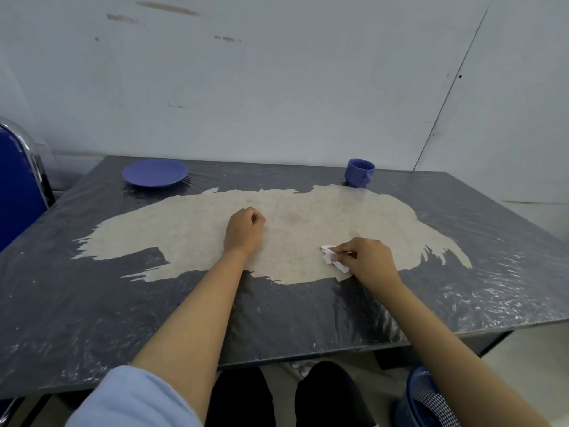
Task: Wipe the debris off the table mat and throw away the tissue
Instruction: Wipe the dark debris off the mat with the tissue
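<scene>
A dark table mat (pixel 92 303) under clear plastic covers the table, with a large worn beige patch (pixel 191 229) across its middle. My right hand (pixel 369 260) pinches a crumpled white tissue (pixel 334 260) and holds it down on the beige patch near its front edge. My left hand (pixel 244 231) rests on the patch to the left, its fingers curled into a loose fist that holds nothing. Tiny specks dot the mat.
A blue plate (pixel 155 173) sits at the back left and a blue cup (pixel 358 172) at the back right. A blue chair (pixel 18 186) stands at the left. A blue mesh bin (pixel 428 399) stands on the floor at the lower right, beside my knees.
</scene>
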The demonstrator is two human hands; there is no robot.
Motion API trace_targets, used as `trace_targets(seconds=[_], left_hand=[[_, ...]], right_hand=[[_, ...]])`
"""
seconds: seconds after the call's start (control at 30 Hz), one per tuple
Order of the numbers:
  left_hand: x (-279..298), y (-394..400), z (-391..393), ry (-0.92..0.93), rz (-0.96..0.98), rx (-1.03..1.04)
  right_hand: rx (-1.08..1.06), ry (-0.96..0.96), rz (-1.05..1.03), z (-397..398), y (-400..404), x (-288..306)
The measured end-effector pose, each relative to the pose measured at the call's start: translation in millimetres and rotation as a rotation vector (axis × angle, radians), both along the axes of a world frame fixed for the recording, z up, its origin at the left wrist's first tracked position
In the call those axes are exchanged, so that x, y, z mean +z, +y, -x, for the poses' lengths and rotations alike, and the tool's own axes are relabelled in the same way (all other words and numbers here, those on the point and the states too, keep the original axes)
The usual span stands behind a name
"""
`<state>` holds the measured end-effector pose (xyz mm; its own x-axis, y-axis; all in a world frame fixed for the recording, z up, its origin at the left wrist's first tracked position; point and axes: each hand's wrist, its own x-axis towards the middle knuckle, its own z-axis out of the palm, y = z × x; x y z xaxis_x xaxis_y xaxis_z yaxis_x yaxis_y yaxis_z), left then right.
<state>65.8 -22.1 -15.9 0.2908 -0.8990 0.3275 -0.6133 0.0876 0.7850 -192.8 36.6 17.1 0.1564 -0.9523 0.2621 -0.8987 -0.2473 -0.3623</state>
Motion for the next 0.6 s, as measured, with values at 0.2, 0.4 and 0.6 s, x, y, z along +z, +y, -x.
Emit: trace_targets(seconds=[0.2,0.4,0.6], left_hand=[[0.8,0.5,0.2,-0.007,-0.004,0.002],[2.2,2.6,0.8,-0.010,-0.003,-0.003],[4.5,5.7,0.5,-0.009,-0.017,-0.004]], right_hand=[[-0.024,0.001,0.065,-10.7,7.9,-3.8],[-0.010,-0.042,0.096,-20.2,19.6,-8.3],[-0.064,-0.537,-0.281,-6.9,2.5,12.9]])
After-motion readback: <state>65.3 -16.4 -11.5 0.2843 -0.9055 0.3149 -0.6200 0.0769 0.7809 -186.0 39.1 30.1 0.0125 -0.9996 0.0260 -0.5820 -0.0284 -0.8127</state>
